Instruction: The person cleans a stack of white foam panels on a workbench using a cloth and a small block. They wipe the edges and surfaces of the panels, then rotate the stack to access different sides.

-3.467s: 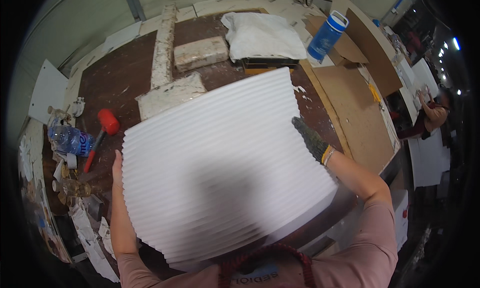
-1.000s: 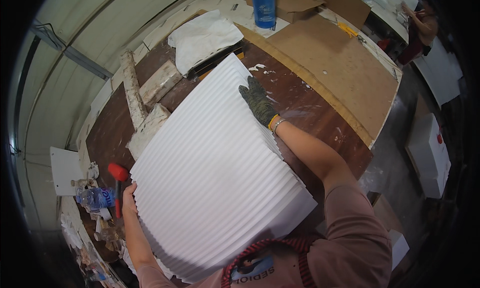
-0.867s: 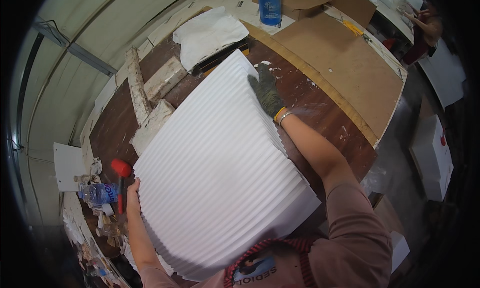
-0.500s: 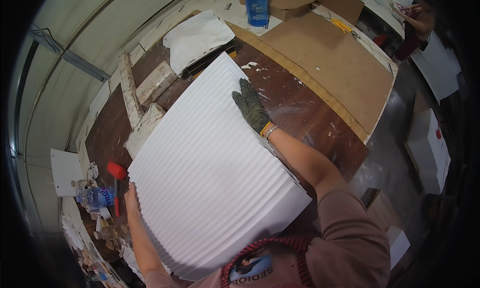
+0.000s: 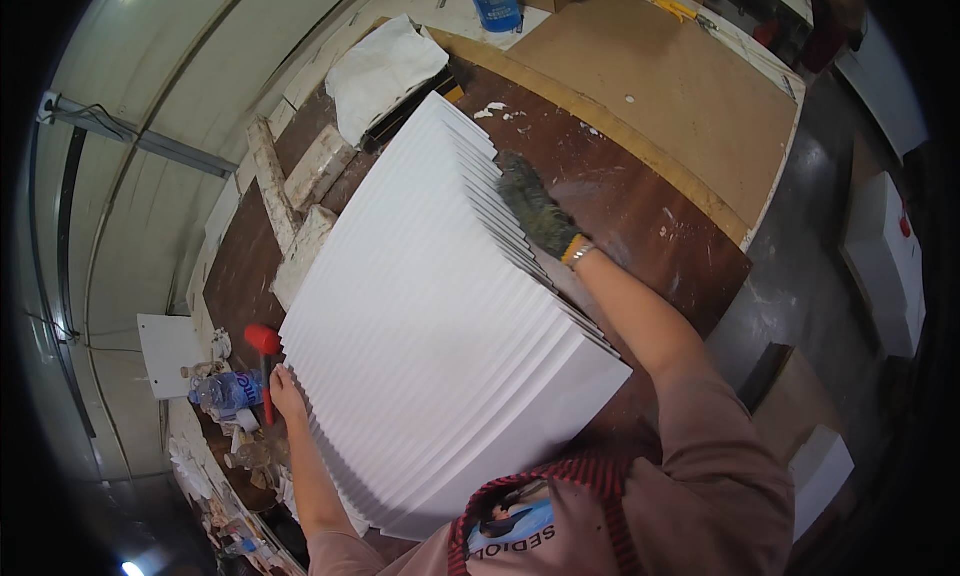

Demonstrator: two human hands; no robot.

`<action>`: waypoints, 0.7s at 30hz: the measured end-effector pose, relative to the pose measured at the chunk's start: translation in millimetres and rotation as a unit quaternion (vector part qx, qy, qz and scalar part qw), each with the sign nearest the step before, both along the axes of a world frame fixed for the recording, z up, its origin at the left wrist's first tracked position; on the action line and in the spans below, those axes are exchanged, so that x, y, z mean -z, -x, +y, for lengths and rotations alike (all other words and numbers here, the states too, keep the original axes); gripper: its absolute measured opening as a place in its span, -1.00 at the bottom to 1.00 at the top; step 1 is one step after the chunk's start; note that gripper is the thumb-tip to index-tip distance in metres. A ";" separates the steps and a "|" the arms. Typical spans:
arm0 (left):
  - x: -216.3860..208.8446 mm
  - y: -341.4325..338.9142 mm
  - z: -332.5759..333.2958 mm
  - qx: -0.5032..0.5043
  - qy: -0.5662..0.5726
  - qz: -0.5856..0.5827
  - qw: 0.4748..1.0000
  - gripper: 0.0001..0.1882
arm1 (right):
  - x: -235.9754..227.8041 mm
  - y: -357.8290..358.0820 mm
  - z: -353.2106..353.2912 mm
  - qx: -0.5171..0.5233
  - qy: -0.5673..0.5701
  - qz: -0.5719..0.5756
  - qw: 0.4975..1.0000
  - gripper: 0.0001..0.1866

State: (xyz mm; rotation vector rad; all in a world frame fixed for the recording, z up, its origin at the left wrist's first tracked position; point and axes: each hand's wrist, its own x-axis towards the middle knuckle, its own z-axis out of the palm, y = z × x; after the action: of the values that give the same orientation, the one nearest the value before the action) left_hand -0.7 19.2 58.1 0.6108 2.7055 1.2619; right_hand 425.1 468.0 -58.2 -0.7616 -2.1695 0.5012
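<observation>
A tall fanned stack of white panels (image 5: 400, 276) lies across the table in front of me, its edges stepped like stairs. Against its right side rests my right hand (image 5: 537, 208), in a dark grey-green knitted glove with a yellow cuff. Its fingers are stretched along the panel edges, slightly blurred, holding nothing. At the stack's left edge is my bare left hand (image 5: 287, 392), its fingers extended against the panels and partly hidden. Just beyond those fingers lies a red-headed mallet (image 5: 262, 339) with a black and red handle.
Brown tabletop (image 5: 640, 226) shows white smears. Beyond are a cardboard sheet (image 5: 640, 86), a blue bottle (image 5: 492, 1), a white cloth (image 5: 385, 74) over a box and worn blocks (image 5: 318, 166). Plastic bottles (image 5: 228, 390) crowd the left edge. Another person (image 5: 838, 6) stands at the far right.
My right hand has moved down the stack's right side, and its spread fingers have come closer together. The left hand stays at the left edge. The whole view has shifted slightly.
</observation>
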 end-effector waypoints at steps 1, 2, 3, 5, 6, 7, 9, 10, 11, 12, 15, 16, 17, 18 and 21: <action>-4.4 -6.8 -7.6 -0.009 -0.004 0.039 0.999 -0.56 | 12.3 -16.1 -7.9 -0.047 0.105 0.050 0.992 -0.41; -8.2 -15.6 -16.6 -0.009 0.005 0.054 0.998 -0.56 | 22.9 -33.4 -17.9 -0.083 0.207 0.105 0.969 -0.43; -13.7 -24.8 -27.0 -0.030 0.016 0.033 0.999 -0.56 | 31.3 -45.4 -36.2 -0.075 0.174 0.030 0.981 -0.44; -19.6 -43.3 -45.4 -0.107 0.099 -0.048 0.988 -0.57 | 35.4 -62.8 -70.5 -0.076 0.157 -0.029 0.984 -0.43; -17.2 -53.0 -54.0 -0.150 0.050 -0.133 0.978 -0.49 | 30.8 -70.3 -86.6 -0.087 0.173 -0.014 0.981 -0.42; -15.3 -56.2 -59.9 -0.108 0.047 -0.147 0.982 -0.48 | 22.4 -77.1 -102.6 -0.099 0.189 0.001 0.977 -0.40; -5.7 -57.3 -69.9 -0.050 0.026 -0.155 0.986 -0.45 | -1.6 -86.4 -127.3 -0.122 0.216 0.032 0.968 -0.37; 0.5 -53.4 -71.5 -0.046 0.017 -0.144 0.988 -0.40 | -13.5 -86.6 -136.0 -0.111 0.226 0.047 0.967 -0.36; 4.4 -47.2 -72.5 -0.087 0.040 -0.147 0.985 -0.42 | -23.6 -86.0 -144.8 -0.100 0.236 0.062 0.965 -0.34; 7.6 -40.1 -70.6 -0.098 0.048 -0.150 0.983 -0.43 | -31.2 -82.5 -151.8 -0.073 0.240 0.074 0.965 -0.33; 0.4 -39.3 -60.3 -0.080 0.099 -0.130 0.983 -0.54 | -41.1 -71.3 -176.0 -0.006 0.202 0.073 0.977 -0.27; -7.5 -50.7 -55.0 -0.101 0.152 -0.114 0.977 -0.55 | -41.5 -69.1 -182.9 0.005 0.203 0.070 0.977 -0.27; -16.7 -69.2 -48.3 0.003 0.162 0.054 0.985 -0.57 | -42.0 -69.2 -185.7 0.029 0.175 0.084 0.981 -0.26; -25.8 -97.4 -40.6 0.074 0.190 0.225 0.953 -0.50 | -42.7 -69.7 -184.7 0.034 0.170 0.067 0.983 -0.24; -51.3 -217.0 -29.0 0.296 0.152 0.203 0.921 -0.18 | -51.0 -73.4 -159.4 0.022 0.239 0.034 0.970 -0.24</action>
State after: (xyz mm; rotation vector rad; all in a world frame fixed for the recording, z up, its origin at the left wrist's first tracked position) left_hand 216.4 -9.8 109.4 1.6276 2.5804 0.5949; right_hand 498.5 308.6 -7.2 -1.0267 -1.9819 1.0328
